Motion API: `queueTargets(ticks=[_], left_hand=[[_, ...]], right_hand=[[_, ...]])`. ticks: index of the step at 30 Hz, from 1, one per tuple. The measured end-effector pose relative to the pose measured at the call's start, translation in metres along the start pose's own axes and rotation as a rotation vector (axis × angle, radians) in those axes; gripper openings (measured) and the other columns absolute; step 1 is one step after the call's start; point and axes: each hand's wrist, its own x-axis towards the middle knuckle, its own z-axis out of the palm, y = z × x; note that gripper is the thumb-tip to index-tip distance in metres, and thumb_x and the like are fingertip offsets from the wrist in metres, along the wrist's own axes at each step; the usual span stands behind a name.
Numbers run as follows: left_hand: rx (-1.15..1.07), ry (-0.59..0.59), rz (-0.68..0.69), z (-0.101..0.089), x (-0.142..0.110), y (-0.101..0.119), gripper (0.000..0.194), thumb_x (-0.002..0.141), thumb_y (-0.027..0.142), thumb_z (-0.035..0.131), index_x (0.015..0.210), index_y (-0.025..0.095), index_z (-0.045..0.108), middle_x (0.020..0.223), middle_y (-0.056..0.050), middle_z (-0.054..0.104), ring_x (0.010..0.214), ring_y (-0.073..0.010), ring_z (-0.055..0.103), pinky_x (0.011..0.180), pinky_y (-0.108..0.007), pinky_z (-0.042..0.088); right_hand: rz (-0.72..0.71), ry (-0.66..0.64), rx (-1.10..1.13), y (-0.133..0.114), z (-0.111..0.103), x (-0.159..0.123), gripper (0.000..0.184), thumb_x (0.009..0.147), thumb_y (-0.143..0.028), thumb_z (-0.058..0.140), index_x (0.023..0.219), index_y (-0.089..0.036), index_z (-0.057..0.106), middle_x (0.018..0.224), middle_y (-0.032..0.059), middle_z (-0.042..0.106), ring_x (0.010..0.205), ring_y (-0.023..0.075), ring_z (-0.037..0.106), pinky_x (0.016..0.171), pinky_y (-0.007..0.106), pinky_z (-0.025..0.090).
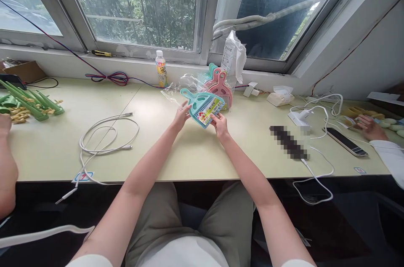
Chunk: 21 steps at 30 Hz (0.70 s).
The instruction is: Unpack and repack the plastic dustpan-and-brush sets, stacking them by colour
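Note:
A teal mini dustpan and brush set (197,100) with a yellow printed label is held between both hands over the table, tilted with its handle up to the left. My left hand (182,116) grips its left edge below the handle. At the lower right corner, my right hand (219,125) pinches it by the label. Right behind stands a row of similar sets, a pink dustpan (224,88) in front and teal ones further back. Clear plastic wrap (172,92) lies beside them on the left.
A drink bottle (161,69) and a white bag (232,56) stand along the window sill. A coiled white cable (82,145) lies left; a phone (345,142), power strip (299,118) and tissue pack (280,95) lie right. Other people's arms show at both sides.

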Motion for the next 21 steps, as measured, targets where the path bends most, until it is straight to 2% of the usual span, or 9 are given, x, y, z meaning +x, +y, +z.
queueTargets(ticks=[3, 5, 8, 12, 15, 17, 21], left_hand=[[0.007, -0.196, -0.072, 0.011, -0.009, -0.012, 0.055, 0.073, 0.044, 0.079, 0.117, 0.015, 0.064, 0.11, -0.011, 0.073, 0.099, -0.0238, 0.07, 0.089, -0.037, 0.056], [0.039, -0.279, -0.141, 0.019, -0.017, -0.017, 0.055, 0.074, 0.046, 0.079, 0.117, 0.015, 0.065, 0.112, -0.012, 0.073, 0.099, -0.0248, 0.07, 0.09, -0.039, 0.056], [0.073, -0.341, -0.202, 0.026, -0.024, -0.018, 0.055, 0.076, 0.048, 0.078, 0.121, 0.018, 0.066, 0.121, -0.013, 0.071, 0.109, -0.027, 0.068, 0.095, -0.041, 0.053], [-0.044, -0.298, -0.103, 0.024, -0.023, -0.013, 0.052, 0.081, 0.05, 0.072, 0.121, 0.017, 0.067, 0.123, -0.013, 0.071, 0.119, -0.0281, 0.064, 0.103, -0.042, 0.048], [-0.132, -0.244, -0.034, 0.022, -0.022, -0.011, 0.05, 0.082, 0.044, 0.072, 0.124, 0.016, 0.065, 0.117, -0.011, 0.073, 0.116, -0.0278, 0.065, 0.104, -0.042, 0.048], [-0.132, -0.234, -0.086, 0.023, -0.024, -0.011, 0.046, 0.083, 0.039, 0.072, 0.121, 0.015, 0.066, 0.114, -0.011, 0.074, 0.111, -0.0271, 0.068, 0.1, -0.04, 0.051], [-0.104, -0.267, -0.237, 0.036, -0.031, -0.018, 0.04, 0.081, 0.033, 0.074, 0.116, 0.015, 0.068, 0.113, -0.01, 0.073, 0.099, -0.0218, 0.07, 0.089, -0.034, 0.055]], right_hand=[[-0.028, 0.035, 0.006, -0.001, 0.002, -0.001, 0.024, 0.075, -0.023, 0.077, 0.095, -0.017, 0.065, 0.099, 0.0063, 0.075, 0.088, 0.019, 0.073, 0.086, 0.036, 0.062], [-0.044, 0.068, 0.011, -0.002, 0.001, 0.0, 0.024, 0.076, -0.023, 0.076, 0.095, -0.017, 0.064, 0.099, 0.0063, 0.075, 0.09, 0.0189, 0.073, 0.088, 0.036, 0.061], [-0.052, 0.1, 0.013, -0.004, 0.0, 0.0, 0.023, 0.076, -0.023, 0.076, 0.094, -0.017, 0.062, 0.099, 0.0063, 0.075, 0.091, 0.019, 0.073, 0.09, 0.037, 0.061], [-0.043, 0.085, 0.005, -0.005, 0.001, 0.0, 0.023, 0.075, -0.023, 0.076, 0.093, -0.017, 0.063, 0.098, 0.0064, 0.075, 0.09, 0.0191, 0.073, 0.089, 0.039, 0.062], [-0.032, 0.036, -0.014, -0.004, 0.003, -0.002, 0.025, 0.074, -0.025, 0.077, 0.094, -0.017, 0.064, 0.097, 0.0062, 0.075, 0.088, 0.0193, 0.073, 0.087, 0.039, 0.062], [-0.035, 0.021, -0.021, -0.004, 0.003, -0.002, 0.026, 0.074, -0.025, 0.078, 0.095, -0.017, 0.065, 0.096, 0.006, 0.076, 0.087, 0.0194, 0.073, 0.086, 0.039, 0.062], [-0.047, 0.074, -0.002, -0.006, 0.001, 0.001, 0.024, 0.072, -0.024, 0.078, 0.092, -0.017, 0.065, 0.097, 0.0063, 0.076, 0.088, 0.02, 0.073, 0.087, 0.039, 0.061]])
